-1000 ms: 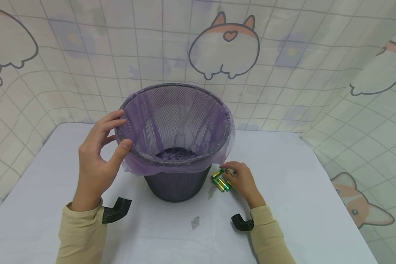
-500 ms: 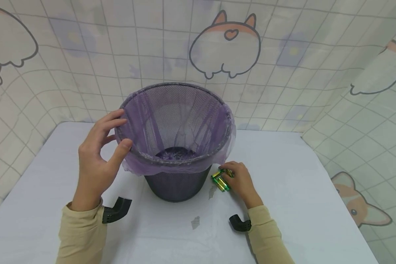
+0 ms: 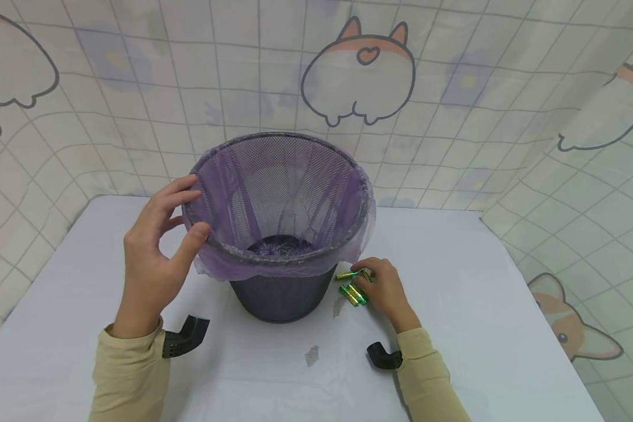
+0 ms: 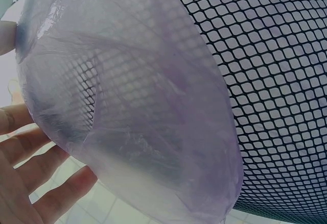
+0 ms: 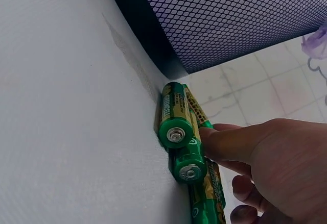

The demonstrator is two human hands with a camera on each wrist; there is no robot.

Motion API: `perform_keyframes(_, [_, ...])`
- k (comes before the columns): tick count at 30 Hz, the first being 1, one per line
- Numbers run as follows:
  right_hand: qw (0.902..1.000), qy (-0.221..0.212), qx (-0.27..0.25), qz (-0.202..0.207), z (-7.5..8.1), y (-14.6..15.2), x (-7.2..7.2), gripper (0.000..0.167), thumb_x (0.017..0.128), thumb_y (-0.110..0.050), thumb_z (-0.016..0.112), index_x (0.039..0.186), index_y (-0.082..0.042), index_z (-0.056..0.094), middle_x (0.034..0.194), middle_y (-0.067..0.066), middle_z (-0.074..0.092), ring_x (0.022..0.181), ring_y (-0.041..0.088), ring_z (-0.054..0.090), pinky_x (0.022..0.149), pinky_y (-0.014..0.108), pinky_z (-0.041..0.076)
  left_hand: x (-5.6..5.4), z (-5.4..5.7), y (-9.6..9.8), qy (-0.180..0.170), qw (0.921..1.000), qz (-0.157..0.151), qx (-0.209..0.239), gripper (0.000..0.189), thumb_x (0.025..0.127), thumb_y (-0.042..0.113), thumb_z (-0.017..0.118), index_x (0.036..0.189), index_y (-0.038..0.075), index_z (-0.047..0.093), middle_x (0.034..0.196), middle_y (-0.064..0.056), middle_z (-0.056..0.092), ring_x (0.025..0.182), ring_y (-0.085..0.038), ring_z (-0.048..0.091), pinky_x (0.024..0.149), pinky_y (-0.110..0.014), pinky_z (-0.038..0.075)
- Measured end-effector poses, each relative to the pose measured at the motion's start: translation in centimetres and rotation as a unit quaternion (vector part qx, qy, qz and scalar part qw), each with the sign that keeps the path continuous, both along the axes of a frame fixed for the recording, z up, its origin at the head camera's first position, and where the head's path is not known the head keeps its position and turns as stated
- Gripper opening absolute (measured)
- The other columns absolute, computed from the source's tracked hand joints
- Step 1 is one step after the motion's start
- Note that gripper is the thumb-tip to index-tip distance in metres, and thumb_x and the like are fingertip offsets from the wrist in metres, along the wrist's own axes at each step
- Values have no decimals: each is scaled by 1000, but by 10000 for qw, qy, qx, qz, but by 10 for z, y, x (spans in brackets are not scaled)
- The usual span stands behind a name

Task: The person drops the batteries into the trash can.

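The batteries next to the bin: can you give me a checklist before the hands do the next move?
1. Bin standing upright on the table: ok.
2. Bag inside it, folded over the front edge: ok.
3. Left hand at the bin: ok, its fingers touch the top edge.
4. Right hand at the batteries: ok, its fingers reach right in among them.
5. A battery pinched firmly: cannot tell, the fingers hide it.
6. Batteries in one neat row: not ok, they lie at different angles.
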State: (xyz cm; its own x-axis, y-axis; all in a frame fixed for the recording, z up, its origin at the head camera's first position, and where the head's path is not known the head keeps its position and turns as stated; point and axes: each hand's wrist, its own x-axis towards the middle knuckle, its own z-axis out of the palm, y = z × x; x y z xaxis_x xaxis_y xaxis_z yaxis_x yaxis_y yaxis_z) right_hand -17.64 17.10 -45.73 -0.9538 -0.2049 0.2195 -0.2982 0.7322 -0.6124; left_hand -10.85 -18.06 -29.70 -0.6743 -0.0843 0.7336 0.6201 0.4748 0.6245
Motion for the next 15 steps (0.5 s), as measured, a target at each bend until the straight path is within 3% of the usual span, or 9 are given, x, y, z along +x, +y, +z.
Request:
perform_keyframes(7, [9998, -34, -55, -204, 5, 2, 2, 19, 80, -9, 76, 99, -11, 74, 89, 5, 70, 74, 17, 46, 63, 27, 36, 1, 1, 0, 5, 10000, -26, -19, 37, 88, 15, 67, 123, 2, 63, 138, -6, 57, 128, -17, 52, 91, -12, 47])
perform_keyframes(15, [9995, 49, -53, -304, 10, 9, 1, 19, 83, -10, 74, 102, -12, 73, 96, 6, 71, 79, 20, 49, 65, 29, 38, 1, 0, 0, 15, 10000, -31, -26, 38, 89, 17, 67, 124, 3, 62, 138, -5, 57, 128, -19, 53, 92, -12, 47])
